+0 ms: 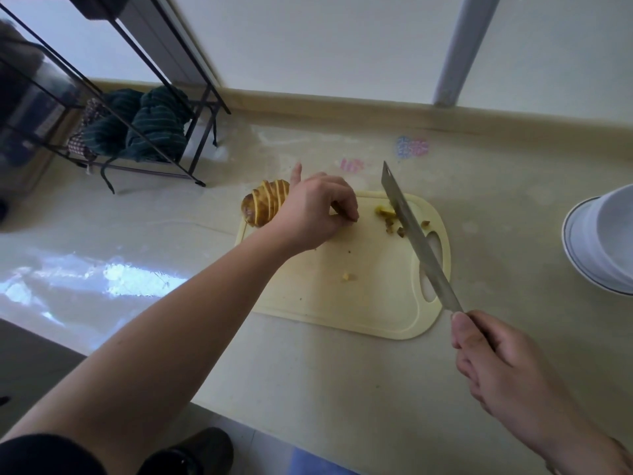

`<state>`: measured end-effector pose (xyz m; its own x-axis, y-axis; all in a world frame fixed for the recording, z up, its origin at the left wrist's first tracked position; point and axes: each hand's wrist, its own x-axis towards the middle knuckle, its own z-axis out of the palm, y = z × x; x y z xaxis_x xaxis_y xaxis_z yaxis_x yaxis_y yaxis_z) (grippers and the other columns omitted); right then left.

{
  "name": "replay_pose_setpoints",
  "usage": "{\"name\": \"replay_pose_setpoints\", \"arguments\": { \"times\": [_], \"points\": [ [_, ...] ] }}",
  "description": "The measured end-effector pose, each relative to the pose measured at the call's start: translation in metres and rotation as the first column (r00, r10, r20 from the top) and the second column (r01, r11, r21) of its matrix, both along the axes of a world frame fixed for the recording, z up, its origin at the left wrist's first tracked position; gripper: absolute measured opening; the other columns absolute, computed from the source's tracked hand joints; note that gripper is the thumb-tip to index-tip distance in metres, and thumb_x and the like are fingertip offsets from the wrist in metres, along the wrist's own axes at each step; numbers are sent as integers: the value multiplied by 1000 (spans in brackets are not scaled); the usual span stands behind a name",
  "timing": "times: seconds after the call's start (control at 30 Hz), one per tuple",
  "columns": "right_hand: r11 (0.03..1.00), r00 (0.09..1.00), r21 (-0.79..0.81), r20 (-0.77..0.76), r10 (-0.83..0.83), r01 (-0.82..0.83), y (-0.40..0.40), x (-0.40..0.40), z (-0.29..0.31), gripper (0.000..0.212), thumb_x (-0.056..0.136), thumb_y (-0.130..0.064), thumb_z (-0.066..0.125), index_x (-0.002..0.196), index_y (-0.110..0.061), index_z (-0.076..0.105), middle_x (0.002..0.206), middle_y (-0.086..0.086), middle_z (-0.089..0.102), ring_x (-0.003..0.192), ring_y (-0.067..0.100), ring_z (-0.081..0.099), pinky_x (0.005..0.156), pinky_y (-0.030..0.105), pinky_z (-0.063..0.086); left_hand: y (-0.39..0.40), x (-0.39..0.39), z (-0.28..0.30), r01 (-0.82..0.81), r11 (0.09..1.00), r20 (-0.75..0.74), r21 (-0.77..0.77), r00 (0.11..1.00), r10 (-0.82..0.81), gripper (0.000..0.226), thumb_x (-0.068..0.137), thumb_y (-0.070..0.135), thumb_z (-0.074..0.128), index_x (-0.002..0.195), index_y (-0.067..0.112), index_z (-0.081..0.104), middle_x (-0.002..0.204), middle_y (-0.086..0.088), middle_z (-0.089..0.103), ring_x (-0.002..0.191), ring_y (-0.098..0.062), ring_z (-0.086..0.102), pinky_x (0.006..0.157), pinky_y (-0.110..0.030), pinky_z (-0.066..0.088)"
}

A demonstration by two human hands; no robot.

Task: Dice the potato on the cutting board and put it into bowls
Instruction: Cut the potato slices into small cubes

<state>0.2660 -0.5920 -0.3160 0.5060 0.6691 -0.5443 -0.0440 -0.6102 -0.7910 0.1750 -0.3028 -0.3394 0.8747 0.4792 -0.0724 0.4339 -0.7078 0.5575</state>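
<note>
On the pale desk [342, 389], the sliced potato [263, 205] sits at the far left corner of the cream cutting board [342, 296], its slices fanned and leaning against the left hand [315, 210]. That hand's fingers [346, 207] are curled down, pinching a small piece against the board. The right hand [503, 365] grips the handle of a long knife [414, 234], whose blade crosses the board's right side beside diced bits [388, 214]; stacked white bowls [603, 241] stand at the desk's right edge.

Bowls [603, 241] cut off at right edge; rack [51, 80] contents blurred.
</note>
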Motion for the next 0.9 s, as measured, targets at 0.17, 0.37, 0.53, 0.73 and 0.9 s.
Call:
{"name": "replay_pose_setpoints", "arguments": {
  "times": [0.17,0.37,0.53,0.73,0.9],
  "points": [
    [1000,986,28,-169,-7,12,-2,-2,0,82,52,-95,53,72,-16,48,56,4,33,42,14,25,42,22,24,-10,-5,6,-71,996,160,-62,984,80,26,86,12,79,78,32,65,108,16,64,109,-6,60,122,-65,12],
    [999,748,-31,-662,-41,27,-16,0,11,88,31,-78,82,70,-7,50,52,12,31,34,7,23,39,13,27,-28,-56,-20,-222,973,497,-71,838,227,16,80,13,86,80,22,73,120,1,58,103,-16,59,87,-35,52],
    [990,660,-110,-751,-21,-93,-25,0,5,86,33,-73,85,72,-2,54,53,13,33,35,9,22,33,14,21,-54,-114,-52,-313,946,464,-86,828,316,12,78,9,85,78,13,73,116,-6,60,104,-15,61,91,-27,52],
    [977,663,-145,-749,-4,-159,-24,9,-5,81,39,-75,82,71,-7,53,54,13,31,35,7,21,36,13,21,-61,-125,-60,-288,944,420,-159,846,329,16,76,-1,78,80,13,73,118,-1,59,115,-9,58,96,-22,49],
    [982,705,-188,-700,-113,-29,-25,32,-4,80,31,-73,86,66,-12,50,54,12,27,34,4,23,38,16,32,-72,-104,-57,-186,965,386,-185,889,245,16,78,-2,82,85,11,75,123,-4,59,118,-11,59,98,-26,52]
  ]
}}
